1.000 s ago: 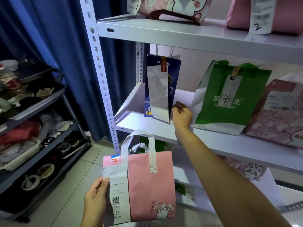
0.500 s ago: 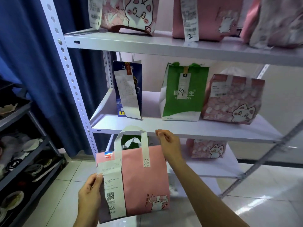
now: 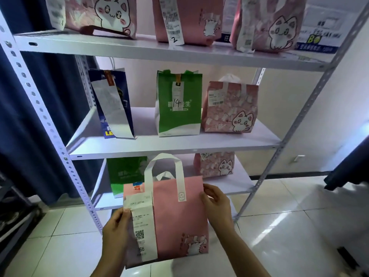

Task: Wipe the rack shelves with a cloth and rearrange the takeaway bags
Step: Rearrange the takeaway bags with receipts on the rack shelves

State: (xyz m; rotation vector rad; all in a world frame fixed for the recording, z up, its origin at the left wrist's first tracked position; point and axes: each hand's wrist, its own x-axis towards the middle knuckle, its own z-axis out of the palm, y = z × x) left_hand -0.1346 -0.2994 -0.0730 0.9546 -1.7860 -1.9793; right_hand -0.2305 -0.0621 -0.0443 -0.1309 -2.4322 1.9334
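Pink takeaway bag (image 3: 175,220) sits lower centre of frame, held upright in the air in front of the rack, white handles up, cat print at its lower right corner. Left hand (image 3: 114,229) grips the bag's left edge, thumb pressed on the long white receipt (image 3: 142,222) hanging down the front. Right hand (image 3: 216,204) holds the right edge near the top, fingers curled round it. Behind the bag, lower shelf (image 3: 242,182): a green bag (image 3: 125,172) on the left, a pink cat bag (image 3: 216,164) on the right. Middle shelf (image 3: 175,145), centre of frame: blue bag (image 3: 111,104) with receipt at left, green bag marked 14 (image 3: 178,102) in the middle, pink cat-print bag (image 3: 231,107) just beside it, right. Top shelf (image 3: 139,48): more pink cat bags, one with a tag marked 2. Dark blue curtain (image 3: 30,108) at left, tiled floor (image 3: 279,226) below.
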